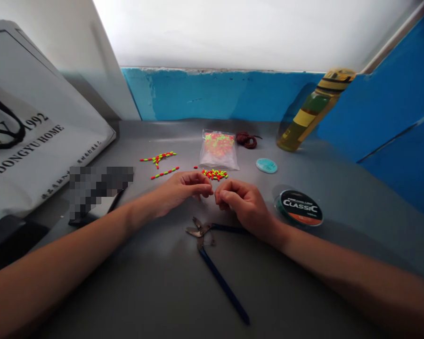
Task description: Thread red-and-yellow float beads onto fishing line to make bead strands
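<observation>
Both hands [240,201] — loose beads [215,175] beyond

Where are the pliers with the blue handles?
In the head camera's view, the pliers lie open on the gray table, just below center, with one handle partly hidden by the right hand.

A white shopping bag [31,89] printed in black with "DONGYU HOME" and "1992" fills the left side of a grey table [141,287], just beside a pixelated object [99,193] and near a dark item [14,242] at the edge. At far right, a yellow-capped bottle [302,117] of amber liquid stands near a wall [212,94] painted blue below a bright white expanse.
</observation>
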